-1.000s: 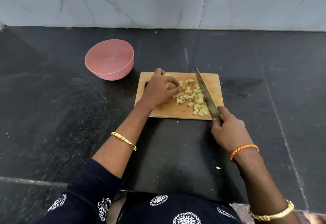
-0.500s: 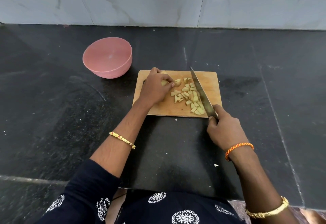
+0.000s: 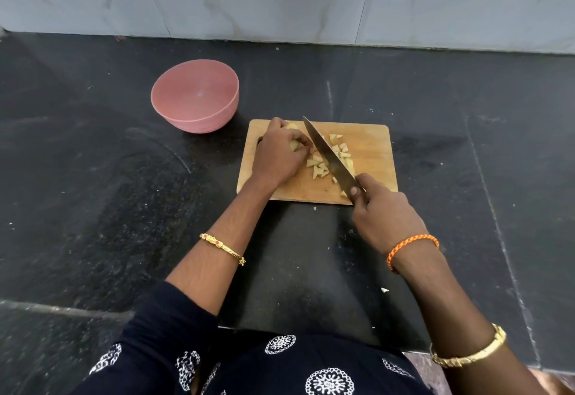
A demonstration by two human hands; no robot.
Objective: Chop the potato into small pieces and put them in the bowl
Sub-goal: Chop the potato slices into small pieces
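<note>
Your right hand [image 3: 385, 217] is closed round the knife [image 3: 329, 156] handle, thumb up by the blade's heel; blade runs diagonally over the board, tip toward the far-left edge, lying across the cut pieces; can't tell if the edge touches wood. Your left hand [image 3: 277, 155] is curled down on the uncut potato chunk [image 3: 294, 145], pale yellow, mostly hidden under the fingers, just left of the blade. Potato pieces [image 3: 337, 153] are small, pale, irregular cubes scattered mid-board both sides of the blade. Wooden cutting board [image 3: 370, 170] sits on the black counter [image 3: 93, 192]; pink bowl [image 3: 195, 96] stands near, beyond the board's left corner, no pieces inside.
</note>
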